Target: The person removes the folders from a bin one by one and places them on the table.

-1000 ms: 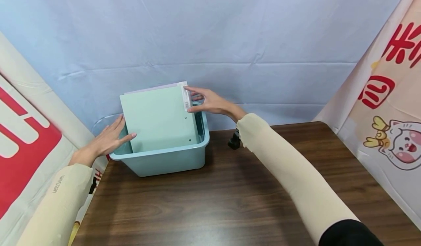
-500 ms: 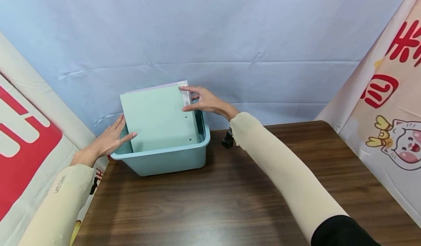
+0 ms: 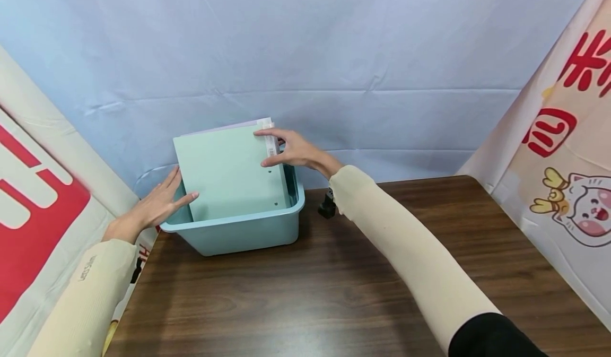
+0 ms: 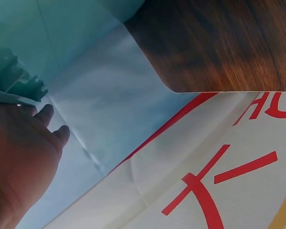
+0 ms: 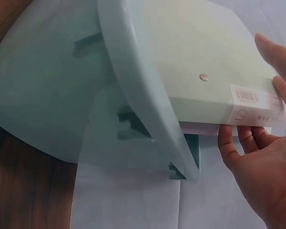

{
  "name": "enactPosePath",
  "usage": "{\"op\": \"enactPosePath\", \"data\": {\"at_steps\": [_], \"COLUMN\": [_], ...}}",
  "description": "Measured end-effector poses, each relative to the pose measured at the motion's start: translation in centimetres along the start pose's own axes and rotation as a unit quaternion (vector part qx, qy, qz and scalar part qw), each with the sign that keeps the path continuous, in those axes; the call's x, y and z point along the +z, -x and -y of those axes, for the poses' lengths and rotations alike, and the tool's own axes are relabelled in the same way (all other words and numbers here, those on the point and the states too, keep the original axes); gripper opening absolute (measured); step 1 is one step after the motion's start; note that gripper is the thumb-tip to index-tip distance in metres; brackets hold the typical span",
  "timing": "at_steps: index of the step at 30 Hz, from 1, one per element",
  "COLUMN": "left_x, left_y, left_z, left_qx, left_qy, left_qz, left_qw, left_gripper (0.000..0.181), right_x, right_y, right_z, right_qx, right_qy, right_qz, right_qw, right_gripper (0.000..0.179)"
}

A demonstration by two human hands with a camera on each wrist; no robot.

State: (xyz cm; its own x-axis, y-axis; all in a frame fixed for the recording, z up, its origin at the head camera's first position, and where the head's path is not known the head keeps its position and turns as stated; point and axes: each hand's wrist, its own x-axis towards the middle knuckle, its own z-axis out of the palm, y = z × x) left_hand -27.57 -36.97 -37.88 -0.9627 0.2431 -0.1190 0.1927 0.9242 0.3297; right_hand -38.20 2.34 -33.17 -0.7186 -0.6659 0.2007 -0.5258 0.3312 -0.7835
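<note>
Head view: a pale blue cloth backdrop (image 3: 305, 38) fills the 12 o'clock side, with a cat-printed banner (image 3: 584, 187) at 3 o'clock. Below it spreads a dark wooden table (image 3: 382, 272). On the table's 10 o'clock corner sits a light blue bin (image 3: 238, 237). Inside the bin a mint-green folder (image 3: 226, 171) stands on end, tilted, rising well above the rim; a purple folder (image 5: 200, 128) shows just behind it. Bin and folders lie almost exactly as they did a second ago.

The left hand (image 3: 155, 206) rests at the bin's 9 o'clock end, its fingers extended and its thumb reaching toward the green folder's front; it has hardly shifted. The right hand (image 3: 297, 151), at the bin's 2 o'clock, has slid toward 9 o'clock: thumb and index finger now lie further over the green folder's front, other fingertips touching the spine side. Whether it grips or merely touches, I cannot tell. Between those fingers shows a white barcode label (image 5: 250, 98) on the spine, and near it a small rivet (image 5: 204, 77).
</note>
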Motion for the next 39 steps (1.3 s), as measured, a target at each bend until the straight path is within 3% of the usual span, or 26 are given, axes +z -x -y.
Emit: {"op": "enactPosePath", "data": {"at_steps": [10,16,25,39], "left_x": [-0.2,-0.2,-0.2,-0.2], "left_y": [-0.2,-0.3,-0.4,-0.5], "left_z": [0.1,0.1,0.2,0.4], "left_qx": [-0.003,0.000,0.001,-0.003], "left_qy": [-0.001,0.000,-0.006,-0.019], "left_qz": [0.003,0.003,-0.004,0.000], "left_qw": [1.0000,1.0000,1.0000,0.9998], "left_gripper": [0.099,0.099,0.098,0.097], "right_x": [0.9,1.4,1.6,0.7], "right_y": [-0.6,-0.5,-0.1,0.8], "right_z": [0.2,0.4,-0.2,-0.5], "right_qx": [-0.038,-0.032,-0.032,-0.008], "right_qy": [0.015,-0.013,-0.007,-0.063], "right_qz": [0.012,0.028,-0.029,-0.078], "right_qw": [0.9991,0.9990,0.9990,0.9949], "right_gripper": [0.081,0.073,0.067,0.067]}}
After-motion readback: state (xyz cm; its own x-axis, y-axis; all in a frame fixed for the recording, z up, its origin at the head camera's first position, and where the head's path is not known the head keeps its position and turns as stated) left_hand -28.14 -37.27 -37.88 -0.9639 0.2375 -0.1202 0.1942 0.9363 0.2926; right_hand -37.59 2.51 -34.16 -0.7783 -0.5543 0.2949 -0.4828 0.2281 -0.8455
